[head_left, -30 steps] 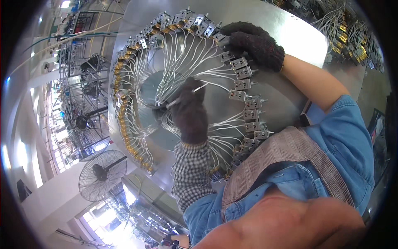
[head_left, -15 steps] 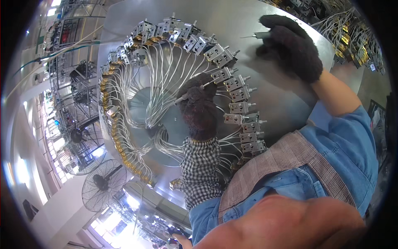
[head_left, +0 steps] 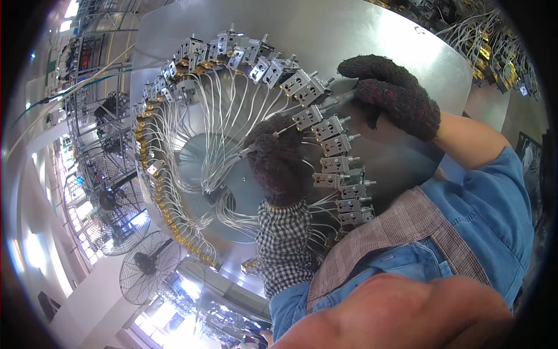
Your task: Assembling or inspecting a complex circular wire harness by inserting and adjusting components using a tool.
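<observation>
My left hand (head_left: 280,168), in a dark knitted glove, is closed inside the ring of metal blocks. Between its fingers it grips a slim silver rod (head_left: 250,149), whose other end points at a small silver metal block (head_left: 306,117) with round holes. On the outer side of that block is my right hand (head_left: 401,102), also in a dark glove. Its fingers are closed round a slim, thin-tipped hand tool (head_left: 344,98), with the tip end close to the block; whether it touches is unclear. White cables (head_left: 218,125) run from the blocks toward the middle.
A round metal table (head_left: 401,35) carries the ring, with gold-coloured connectors (head_left: 168,212) along its left side. More cables and connectors (head_left: 494,58) lie at the far right. Floor fans (head_left: 150,262) stand to the left. A checked sleeve (head_left: 285,244) covers my left forearm.
My right hand has moved left and a little downward, bringing its tool from over the bare table to the block by my left hand. My left hand stays nearly in place.
</observation>
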`<state>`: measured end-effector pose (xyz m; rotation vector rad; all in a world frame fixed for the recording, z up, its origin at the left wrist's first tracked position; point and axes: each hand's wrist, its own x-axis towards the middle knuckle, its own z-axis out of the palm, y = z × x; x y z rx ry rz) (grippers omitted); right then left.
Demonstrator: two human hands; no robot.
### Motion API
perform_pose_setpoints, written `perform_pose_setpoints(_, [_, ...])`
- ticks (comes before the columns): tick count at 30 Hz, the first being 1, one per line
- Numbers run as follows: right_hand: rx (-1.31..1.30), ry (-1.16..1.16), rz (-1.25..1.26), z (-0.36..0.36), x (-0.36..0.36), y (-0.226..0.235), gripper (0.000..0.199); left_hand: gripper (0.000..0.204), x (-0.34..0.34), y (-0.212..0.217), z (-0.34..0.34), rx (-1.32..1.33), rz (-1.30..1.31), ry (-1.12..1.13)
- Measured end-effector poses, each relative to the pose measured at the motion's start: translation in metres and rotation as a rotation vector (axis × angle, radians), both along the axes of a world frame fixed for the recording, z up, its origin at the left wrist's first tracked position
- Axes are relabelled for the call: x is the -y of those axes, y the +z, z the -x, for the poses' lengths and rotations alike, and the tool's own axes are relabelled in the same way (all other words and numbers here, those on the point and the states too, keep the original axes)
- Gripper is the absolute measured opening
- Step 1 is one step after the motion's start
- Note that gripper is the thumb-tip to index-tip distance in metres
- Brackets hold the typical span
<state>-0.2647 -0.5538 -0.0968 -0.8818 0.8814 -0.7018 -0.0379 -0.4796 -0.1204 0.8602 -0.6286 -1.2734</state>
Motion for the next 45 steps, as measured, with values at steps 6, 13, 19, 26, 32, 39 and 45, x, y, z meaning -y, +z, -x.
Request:
perform_pose_setpoints(6, [-0.011,-0.004,-0.023,-0.008,-0.003,0.005,0.037,0.020,-0.001,0.006,-0.001,0.315,-0.012,-0.001])
perform_pose_setpoints(13, [0.018,0.029,0.415,-0.006,-0.002,-0.019,0.038,0.019,0.000,0.005,0.002,0.338,0.007,-0.003])
perform_pose_setpoints(19, [0.199,0.029,0.140,-0.005,-0.009,-0.017,0.042,0.020,-0.006,0.003,-0.002,-0.100,-0.098,-0.016])
perform_pose_setpoints(26, [0.177,-0.004,0.103,-0.006,-0.015,-0.014,0.041,0.025,-0.010,0.004,0.001,0.057,0.010,-0.005])
perform_pose_setpoints(32, [0.249,-0.013,0.165,-0.008,-0.023,-0.017,0.036,0.025,-0.016,0.010,0.005,0.173,-0.008,0.008])
perform_pose_setpoints(39, [0.120,0.122,0.036,0.004,-0.021,0.001,0.034,0.022,-0.022,0.014,0.007,-0.007,-0.075,0.027])
perform_pose_setpoints(45, [-0.046,-0.002,0.158,-0.004,-0.032,-0.005,0.033,0.022,-0.027,0.014,0.006,-0.054,-0.050,0.040])
